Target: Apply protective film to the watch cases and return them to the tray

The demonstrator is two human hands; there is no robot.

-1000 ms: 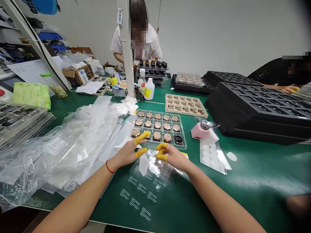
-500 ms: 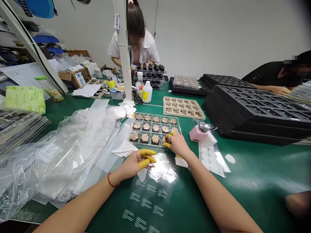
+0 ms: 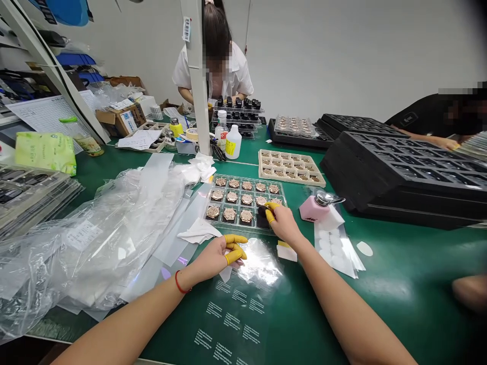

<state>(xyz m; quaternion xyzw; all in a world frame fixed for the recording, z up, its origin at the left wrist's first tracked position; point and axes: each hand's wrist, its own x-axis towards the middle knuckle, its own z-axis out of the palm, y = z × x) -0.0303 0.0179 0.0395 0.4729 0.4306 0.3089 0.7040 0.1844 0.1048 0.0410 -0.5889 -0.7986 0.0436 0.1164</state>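
My right hand [image 3: 283,220], with yellow finger covers, pinches a dark round piece [image 3: 262,210] over the front row of a clear compartment tray [image 3: 249,231]. Rose-gold watch-like pieces [image 3: 246,216] fill the other visible compartments; my fingers partly hide the right side. Nearer to me, my left hand [image 3: 224,256] is curled, its yellow-covered thumb and fingers close together. A small white scrap [image 3: 225,274] shows under it, and what the fingers grip is hidden. Below lies a clear film with printed white text [image 3: 232,319].
Crumpled plastic bags [image 3: 114,243] cover the left side. A pink dispenser bottle [image 3: 314,208], a beige tray [image 3: 291,178] and black foam trays [image 3: 403,192] are on the right. A white post [image 3: 199,91] rises beyond the clear tray. Two people sit farther off.
My right hand has lifted the front-row piece slightly, and its dark side now shows above a dark compartment. My left hand keeps nearly the same pose. The whole view has shifted a little.
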